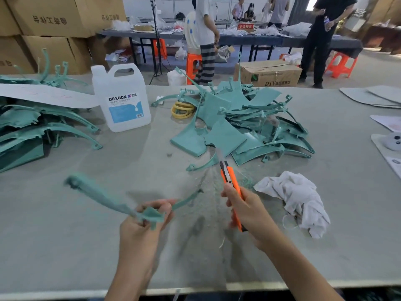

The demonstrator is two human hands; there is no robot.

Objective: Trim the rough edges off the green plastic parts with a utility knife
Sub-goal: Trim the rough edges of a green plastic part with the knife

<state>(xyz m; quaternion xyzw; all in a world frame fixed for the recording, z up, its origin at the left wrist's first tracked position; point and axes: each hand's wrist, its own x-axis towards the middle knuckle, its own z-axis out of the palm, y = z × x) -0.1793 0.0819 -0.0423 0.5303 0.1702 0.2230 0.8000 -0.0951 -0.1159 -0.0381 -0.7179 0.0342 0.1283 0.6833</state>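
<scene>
My left hand [141, 227] grips a long curved green plastic part [102, 193] near its middle and holds it above the table; the part is motion-blurred, one end reaching up-left, a thin end pointing right. My right hand [245, 210] holds an orange utility knife [231, 183] with its blade extended and pointing away from me, a short gap to the right of the part. A pile of green parts [243, 124] lies beyond the knife, and another heap of green parts [34, 127] sits at the far left.
A white jug [123, 98] labelled DEXCON stands mid-left on the grey table [86, 246]. Yellow rings [182, 109] lie beside the pile. A crumpled white rag [297, 198] sits right of the knife. Green shavings dust the table between my hands. Cardboard boxes and people stand behind.
</scene>
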